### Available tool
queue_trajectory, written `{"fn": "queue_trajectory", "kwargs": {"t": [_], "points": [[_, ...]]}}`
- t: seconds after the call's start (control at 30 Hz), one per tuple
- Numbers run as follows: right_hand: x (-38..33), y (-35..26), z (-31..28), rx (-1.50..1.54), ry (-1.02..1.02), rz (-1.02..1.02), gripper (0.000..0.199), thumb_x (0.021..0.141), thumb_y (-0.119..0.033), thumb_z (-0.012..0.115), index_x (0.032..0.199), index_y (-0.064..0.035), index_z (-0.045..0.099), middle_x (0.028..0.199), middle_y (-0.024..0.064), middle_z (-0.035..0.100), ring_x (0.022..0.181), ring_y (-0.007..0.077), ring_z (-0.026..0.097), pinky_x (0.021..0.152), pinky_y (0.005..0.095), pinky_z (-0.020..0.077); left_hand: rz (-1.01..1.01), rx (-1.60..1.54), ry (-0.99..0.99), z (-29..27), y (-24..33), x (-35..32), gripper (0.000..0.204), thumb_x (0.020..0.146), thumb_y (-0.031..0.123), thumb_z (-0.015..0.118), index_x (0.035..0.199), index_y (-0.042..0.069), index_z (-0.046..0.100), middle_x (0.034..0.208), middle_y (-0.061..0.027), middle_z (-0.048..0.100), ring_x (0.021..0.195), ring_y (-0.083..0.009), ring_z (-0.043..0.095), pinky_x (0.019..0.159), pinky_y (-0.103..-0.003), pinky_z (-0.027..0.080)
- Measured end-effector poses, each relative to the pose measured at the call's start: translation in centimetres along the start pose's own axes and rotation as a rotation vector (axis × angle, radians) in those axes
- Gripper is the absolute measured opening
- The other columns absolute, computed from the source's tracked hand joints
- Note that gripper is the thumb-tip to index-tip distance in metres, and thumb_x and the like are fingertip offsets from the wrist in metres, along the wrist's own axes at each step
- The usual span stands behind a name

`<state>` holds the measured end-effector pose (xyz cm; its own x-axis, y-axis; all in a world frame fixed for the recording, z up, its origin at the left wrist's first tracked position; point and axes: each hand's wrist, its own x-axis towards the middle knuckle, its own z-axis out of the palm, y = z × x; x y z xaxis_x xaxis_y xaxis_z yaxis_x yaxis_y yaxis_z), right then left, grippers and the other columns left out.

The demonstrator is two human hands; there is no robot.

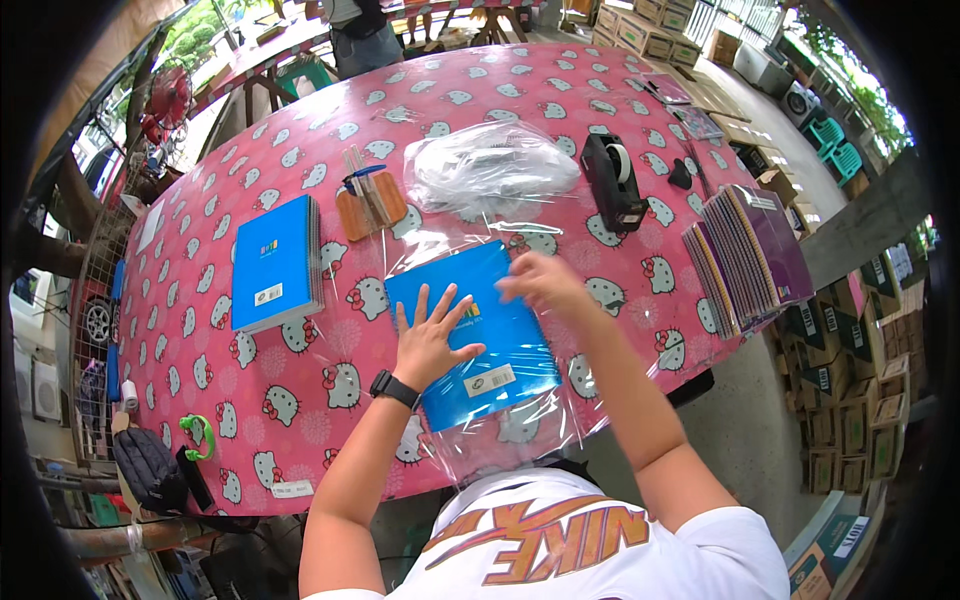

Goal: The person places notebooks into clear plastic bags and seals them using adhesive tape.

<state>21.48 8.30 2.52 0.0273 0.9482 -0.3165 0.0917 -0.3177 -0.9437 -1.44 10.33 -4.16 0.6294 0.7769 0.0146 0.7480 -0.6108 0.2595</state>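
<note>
Pressing, with left grip (428, 346) spread flat, on the blue notebook (510, 345) amid clear film (515, 430) toward the worktop (300, 430) front. Impossible to tell, through blur, any pinch by right grip (550, 284). Could crease clear film by tugging unevenly, or skew the notebook by pressing lightly.

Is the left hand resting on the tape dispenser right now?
No, the left hand is spread over the blue notebook, apart from the black tape dispenser.
</note>
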Motion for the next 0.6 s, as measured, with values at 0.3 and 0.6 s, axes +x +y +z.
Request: {"fn": "queue_trajectory", "kwargs": {"t": [0.3, 0.6], "points": [[-0.5, 2.4, 2.5, -1.212, 0.082, 0.091, 0.055, 0.06, -0.052, 0.077, 0.085, -0.0047, 0.067, 0.091, 0.0161, 0.067, 0.087, 0.032, 0.065, 0.071, 0.0418, 0.0517, -0.037, -0.138, 0.022, -0.9, 1.3, 1.7, 0.081, 0.06, 0.062, 0.071, 0.129, 0.026, 0.05, 0.142, 0.0005, 0.039, 0.138, -0.0297, 0.017, 0.105, -0.064, 0.01], [-5.4, 10.4, -5.0, -0.331, 0.165, -0.004, 0.043, 0.073, -0.033, 0.076, 0.095, 0.0021, 0.062, 0.09, 0.0123, 0.067, 0.082, 0.0201, 0.064, 0.071, 0.0313, 0.0494, -0.387, -0.178, -0.277, -0.5, -8.7, -11.5, 0.11, 0.061, 0.06, 0.072, 0.146, 0.016, 0.017, 0.151, -0.0175, 0.01, 0.139, -0.039, 0.001, 0.104, -0.065, 0.002]]}}
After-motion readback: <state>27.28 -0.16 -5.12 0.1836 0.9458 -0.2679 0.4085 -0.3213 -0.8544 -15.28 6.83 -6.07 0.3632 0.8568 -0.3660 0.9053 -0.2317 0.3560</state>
